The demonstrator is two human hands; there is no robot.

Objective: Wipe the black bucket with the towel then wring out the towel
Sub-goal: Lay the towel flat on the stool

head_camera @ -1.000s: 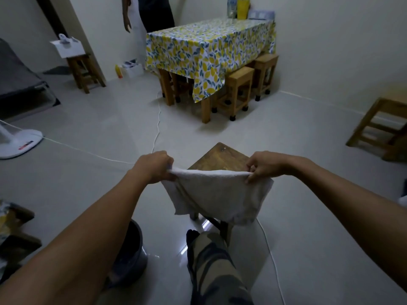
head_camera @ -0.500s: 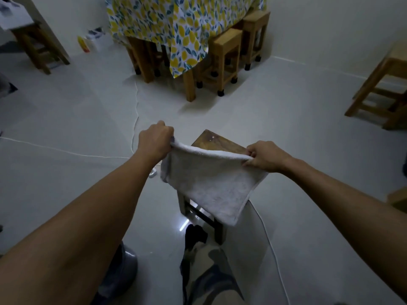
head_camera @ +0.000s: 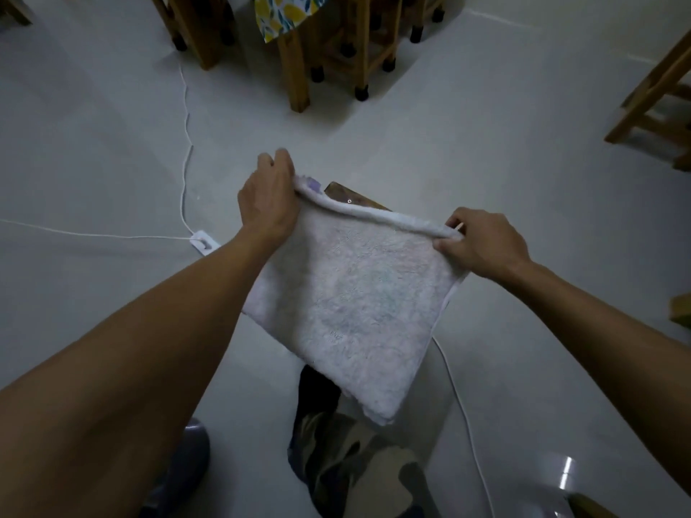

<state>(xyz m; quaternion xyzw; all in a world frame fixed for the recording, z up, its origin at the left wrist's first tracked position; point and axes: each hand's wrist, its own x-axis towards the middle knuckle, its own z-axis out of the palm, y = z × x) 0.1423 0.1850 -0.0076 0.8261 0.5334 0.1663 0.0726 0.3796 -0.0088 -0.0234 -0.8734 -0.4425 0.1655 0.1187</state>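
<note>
A white towel (head_camera: pixel 351 300) hangs spread out in front of me, held by its top edge. My left hand (head_camera: pixel 267 198) grips the top left corner, and my right hand (head_camera: pixel 482 243) pinches the top right corner. The towel covers most of a small wooden stool (head_camera: pixel 342 194), of which only a corner shows behind the top edge. The black bucket (head_camera: pixel 187 465) stands on the floor at the lower left, mostly hidden under my left forearm.
A white cable and power strip (head_camera: pixel 203 243) lie on the floor to the left; another cable (head_camera: pixel 463 413) runs down the right. Wooden stools and table legs (head_camera: pixel 299 69) stand ahead, a wooden chair (head_camera: pixel 658 102) at right. My camouflage trouser leg (head_camera: pixel 355 465) is below the towel.
My head has tilted further down, so the table has slid out of the top of the view. Both hands still hold the towel, now spread flatter and wider.
</note>
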